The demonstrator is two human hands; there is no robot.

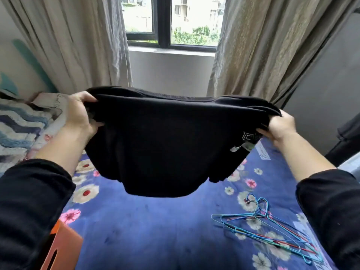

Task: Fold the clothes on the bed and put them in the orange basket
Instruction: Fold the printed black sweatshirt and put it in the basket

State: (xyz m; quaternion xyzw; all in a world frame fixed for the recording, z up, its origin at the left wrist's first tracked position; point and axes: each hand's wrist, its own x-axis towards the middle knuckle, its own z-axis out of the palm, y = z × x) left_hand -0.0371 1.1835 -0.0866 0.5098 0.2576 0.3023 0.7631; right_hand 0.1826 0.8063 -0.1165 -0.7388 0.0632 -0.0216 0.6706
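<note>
A black garment (pixel 165 141) hangs in the air above the bed, folded over so its lower edge sags. A small white print shows near its right side. My left hand (pixel 79 114) grips its left end and my right hand (pixel 278 125) grips its right end, both at about chest height. The bed (pixel 155 230) below has a blue sheet with a flower pattern. A corner of the orange basket (pixel 62 248) shows at the lower left, partly hidden by my left sleeve.
Several coloured wire hangers (pixel 266 227) lie on the bed at the lower right. A wavy-striped blanket (pixel 19 129) and pillow sit at the left. Curtains (pixel 78 39) frame a window (pixel 171 20) straight ahead. A dark cabinet (pixel 331 94) stands at the right.
</note>
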